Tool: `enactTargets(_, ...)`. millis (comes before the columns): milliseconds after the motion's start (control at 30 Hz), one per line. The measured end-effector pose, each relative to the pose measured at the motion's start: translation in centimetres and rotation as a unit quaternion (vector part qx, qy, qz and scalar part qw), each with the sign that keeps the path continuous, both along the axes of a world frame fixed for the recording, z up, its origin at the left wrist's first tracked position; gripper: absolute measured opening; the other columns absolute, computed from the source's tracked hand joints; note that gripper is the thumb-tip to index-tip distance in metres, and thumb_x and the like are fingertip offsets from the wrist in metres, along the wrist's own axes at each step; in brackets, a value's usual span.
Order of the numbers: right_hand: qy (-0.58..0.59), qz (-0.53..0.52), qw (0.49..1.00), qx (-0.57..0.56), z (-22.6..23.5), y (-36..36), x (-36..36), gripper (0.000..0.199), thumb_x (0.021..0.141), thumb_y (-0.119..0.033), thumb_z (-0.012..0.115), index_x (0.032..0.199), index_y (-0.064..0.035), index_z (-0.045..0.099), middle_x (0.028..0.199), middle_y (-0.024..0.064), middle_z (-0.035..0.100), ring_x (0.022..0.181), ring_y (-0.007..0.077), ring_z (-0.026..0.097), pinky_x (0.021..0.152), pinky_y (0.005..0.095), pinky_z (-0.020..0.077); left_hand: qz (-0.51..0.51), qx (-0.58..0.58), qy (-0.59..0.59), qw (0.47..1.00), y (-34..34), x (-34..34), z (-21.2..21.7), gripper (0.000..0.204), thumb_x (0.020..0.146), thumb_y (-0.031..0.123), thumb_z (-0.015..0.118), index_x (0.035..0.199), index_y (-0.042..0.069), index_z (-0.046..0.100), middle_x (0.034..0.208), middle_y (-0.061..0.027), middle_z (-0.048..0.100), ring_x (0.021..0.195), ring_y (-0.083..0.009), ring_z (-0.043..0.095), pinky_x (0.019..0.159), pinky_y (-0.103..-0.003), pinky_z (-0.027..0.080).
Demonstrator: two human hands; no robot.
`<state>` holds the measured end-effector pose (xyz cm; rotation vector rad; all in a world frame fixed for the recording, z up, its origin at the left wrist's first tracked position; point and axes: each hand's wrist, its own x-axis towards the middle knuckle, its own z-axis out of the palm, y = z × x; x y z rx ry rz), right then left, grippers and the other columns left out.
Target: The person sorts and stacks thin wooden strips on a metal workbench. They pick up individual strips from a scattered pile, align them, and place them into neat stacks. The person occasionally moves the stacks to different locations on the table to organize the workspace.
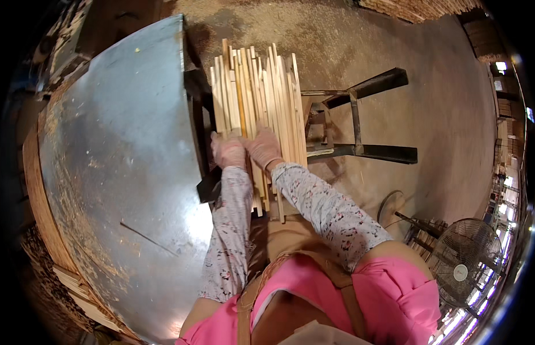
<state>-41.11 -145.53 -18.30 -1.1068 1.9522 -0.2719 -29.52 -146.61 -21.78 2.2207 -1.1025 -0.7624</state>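
A stack of long, pale wooden strips [285, 109] lies lengthwise in front of me, with uneven ends; one strip is darker orange. My left hand [228, 150], in a pinkish glove, is closed over strips along the stack's left side. Right beside it, nearly touching, my gloved right hand [263, 146] bends its fingers over strips near the middle. Some fingertips are hidden among the wood. Beneath the strips, the support is mostly covered.
A smooth metal tabletop [124, 144] fills the left, carrying sawdust and a thin dark stick [147, 237]. Dark metal stand legs [356, 121] jut out to the right over the floor. A round fan [466, 261] stands at lower right. Stacked wood [420, 7] is at the far edge.
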Motion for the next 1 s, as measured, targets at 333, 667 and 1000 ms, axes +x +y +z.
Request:
enactTargets(333,-0.082,-0.067,0.993,-0.054,2.8,3.9,-10.8,0.113,0.082,-0.057,0.086,0.165,0.0012,0.037,0.154,0.0307,0.047,0.145,0.0444,0.047,0.124,0.0454,0.0388,-0.099,-0.036,0.077,0.992,4.3,-7.9,4.8,0.073,0.093,0.027,0.08,0.15,-0.009,0.054,0.145,-0.0301,0.06,0.133,-0.039,0.061,0.113,-0.044,0.047)
enactTargets(667,-0.021,-0.076,0.996,0.044,-2.9,5.7,-25.0,0.104,0.085,-0.05,0.083,0.17,-0.0173,0.032,0.147,0.029,0.051,0.136,0.0471,0.055,0.114,0.0486,0.0479,-0.317,0.225,-0.062,0.919,2.0,-22.4,3.0,0.08,0.095,0.037,0.07,0.16,0.002,0.04,0.138,-0.0248,0.056,0.132,-0.0418,0.056,0.112,-0.05,0.048)
enactTargets(1000,-0.272,-0.148,0.951,-0.014,-13.3,7.7,-26.4,0.095,0.092,-0.041,0.078,0.17,-0.0135,0.032,0.158,0.0191,0.055,0.142,0.0325,0.054,0.12,0.042,0.0407,-0.45,-0.028,-0.266,0.852,4.6,-20.4,-0.9,0.068,0.104,0.041,0.052,0.163,0.008,0.041,0.156,-0.0206,0.046,0.15,-0.0413,0.035,0.127,-0.058,0.019)
